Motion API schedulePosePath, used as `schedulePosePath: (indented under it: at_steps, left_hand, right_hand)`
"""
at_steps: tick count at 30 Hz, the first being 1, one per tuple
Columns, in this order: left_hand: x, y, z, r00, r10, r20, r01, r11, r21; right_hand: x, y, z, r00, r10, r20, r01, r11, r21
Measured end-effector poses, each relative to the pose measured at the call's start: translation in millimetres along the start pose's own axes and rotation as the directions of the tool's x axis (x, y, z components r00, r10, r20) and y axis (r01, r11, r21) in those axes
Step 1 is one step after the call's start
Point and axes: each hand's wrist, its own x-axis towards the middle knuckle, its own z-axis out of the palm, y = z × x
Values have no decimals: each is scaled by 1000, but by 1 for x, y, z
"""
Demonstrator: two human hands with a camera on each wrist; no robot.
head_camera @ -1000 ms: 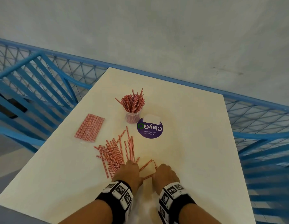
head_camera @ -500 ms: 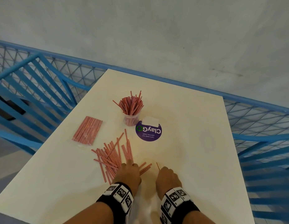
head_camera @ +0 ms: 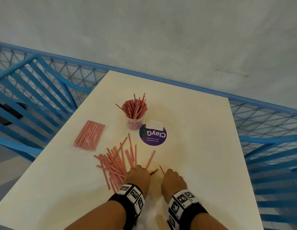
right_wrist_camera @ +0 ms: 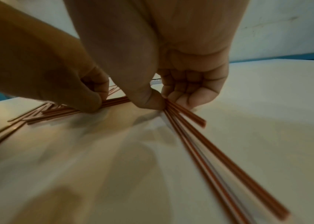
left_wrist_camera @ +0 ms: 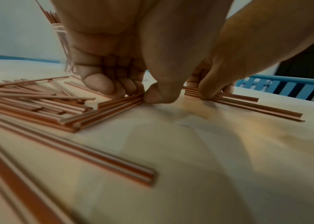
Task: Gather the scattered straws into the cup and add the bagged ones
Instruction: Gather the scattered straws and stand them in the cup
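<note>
Red-and-white striped straws lie scattered on the white table in front of a clear cup full of upright straws. A flat clear bag of straws lies left of the cup. My left hand sits at the pile's right edge, thumb and curled fingers pinching a few straws against the table. My right hand, just to its right, pinches a small bundle of straws between thumb and fingers.
A round purple ClayGo sticker with a white card lies right of the cup. Blue metal railings and mesh surround the table on the left, back and right. A grey wall stands behind.
Both hands drew slightly back toward me. The straws between them were gathered, some under the left hand and some into the right hand's pinch. One straw now lies apart, angled toward the sticker.
</note>
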Motion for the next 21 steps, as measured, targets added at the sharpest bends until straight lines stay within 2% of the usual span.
schedulePosePath:
  at_steps: [9, 13, 17, 21]
  left_hand:
    - [3, 3, 6, 1000, 14, -12, -12, 995, 95]
    - [2, 2, 9, 999, 30, -33, -27, 995, 96]
    - [-2, -2, 8, 997, 55, -50, -51, 996, 73]
    - [-1, -9, -8, 1000, -12, -27, 11, 999, -47]
  right_hand:
    - [0, -2, 3, 999, 41, -7, -41, 999, 25]
    - [0, 0, 2, 1000, 20, -3, -20, 1000, 13]
    - [3, 0, 3, 1000, -4, -25, 2, 998, -67]
    - [1, 0, 6, 997, -37, -74, 27, 990, -138]
